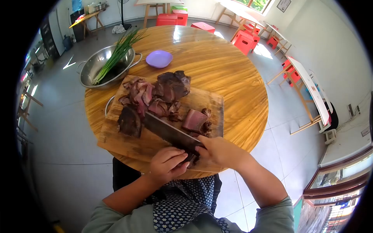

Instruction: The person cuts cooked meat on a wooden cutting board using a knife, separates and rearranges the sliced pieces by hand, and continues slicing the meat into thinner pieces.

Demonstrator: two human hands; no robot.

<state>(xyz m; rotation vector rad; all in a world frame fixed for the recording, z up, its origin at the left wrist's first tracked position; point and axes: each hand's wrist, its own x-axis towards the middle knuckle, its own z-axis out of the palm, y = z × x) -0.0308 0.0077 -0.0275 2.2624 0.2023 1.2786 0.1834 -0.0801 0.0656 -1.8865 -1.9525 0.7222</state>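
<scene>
Left fingers (176,158) curling closed on dark meat piece (190,157), mostly hidden, at near edge of board (149,145). Right fingers (202,151) gripping cleaver (169,132) firmly; blade slanting away leftward, passing just beyond left fingers. Meat lying between both hands.

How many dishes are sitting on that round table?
2 in view: the metal bowl at the far left edge, with long green stalks in it, and the purple plate just right of it. The cutting board may hide others.
</scene>
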